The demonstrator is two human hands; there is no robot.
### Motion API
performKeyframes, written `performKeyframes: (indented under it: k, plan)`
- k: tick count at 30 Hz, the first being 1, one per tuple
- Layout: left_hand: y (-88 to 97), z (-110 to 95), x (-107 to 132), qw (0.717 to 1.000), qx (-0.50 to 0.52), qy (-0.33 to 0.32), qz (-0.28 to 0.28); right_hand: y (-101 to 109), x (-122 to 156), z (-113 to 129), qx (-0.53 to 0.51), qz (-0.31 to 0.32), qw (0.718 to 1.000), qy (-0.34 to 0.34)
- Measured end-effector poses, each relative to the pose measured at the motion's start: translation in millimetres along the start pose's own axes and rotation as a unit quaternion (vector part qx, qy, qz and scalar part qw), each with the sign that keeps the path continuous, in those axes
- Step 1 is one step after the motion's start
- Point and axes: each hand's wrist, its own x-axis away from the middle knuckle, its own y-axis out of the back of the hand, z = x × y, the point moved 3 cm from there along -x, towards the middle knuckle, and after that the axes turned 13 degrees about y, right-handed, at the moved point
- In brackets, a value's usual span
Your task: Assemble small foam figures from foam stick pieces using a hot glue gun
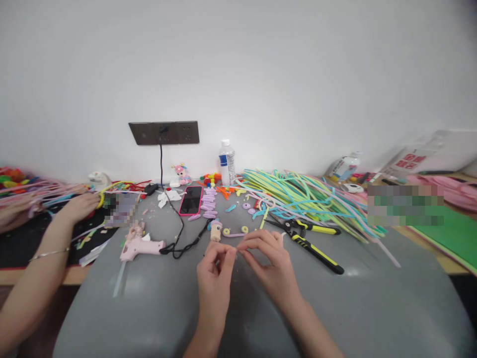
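Observation:
Over the front middle of the grey table (257, 308), my left hand (215, 266) and my right hand (271, 256) meet fingertip to fingertip. Both are closed in a pinch; whatever sits between the fingers is too small to make out. Just beyond my left fingers stands a small beige craft figure (215, 230) with a lilac and blue top and a round eye. To its right lies a lilac strip (235, 234) with a yellow coil at each end. Pliers with black and yellow handles (316, 252) rest right of my right hand, jaws towards it.
A pink glue gun (143, 247) with its cord lies left. Behind are a phone (191, 201), lilac pieces (209, 203), a bottle (227, 164) and a finished-looking pink figure (181, 174). Pipe cleaners (309, 199) spread at right. A co-worker's arm (52, 248) reaches in at left.

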Motion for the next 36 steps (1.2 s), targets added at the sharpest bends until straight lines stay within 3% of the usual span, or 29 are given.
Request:
performKeyframes:
  k: [5,7,10,14,20,28,32,36]
  plan:
    - [-3.7,2,8,0.998,0.034,-0.005,-0.06,-4,0,13,0.053,-0.048,0.997,0.005]
    - [-5.3,4,11,0.996,0.052,0.002,-0.068,-5,0,15,0.033,-0.067,0.997,-0.008]
    - [-1.6,4,11,0.997,0.052,-0.003,-0.051,-6,-1,8,-0.052,-0.047,0.996,-0.05]
    - [14.5,-2,6,0.996,-0.024,-0.076,-0.036,-1,-3,-2,-0.13,-0.008,0.987,-0.091]
    - [25.5,0,6,0.975,-0.104,-0.194,-0.023,2,-2,1,-0.162,0.017,0.98,-0.114]
    - [37.6,6,3,0.984,-0.095,-0.146,-0.046,2,7,-2,-0.209,0.005,0.963,-0.169]
    - [49.0,15,-9,0.978,-0.179,-0.099,-0.033,2,17,-14,-0.166,-0.013,0.965,-0.202]
    - [52.1,28,-22,0.96,-0.268,-0.077,-0.01,-2,27,-27,-0.14,0.008,0.964,-0.227]
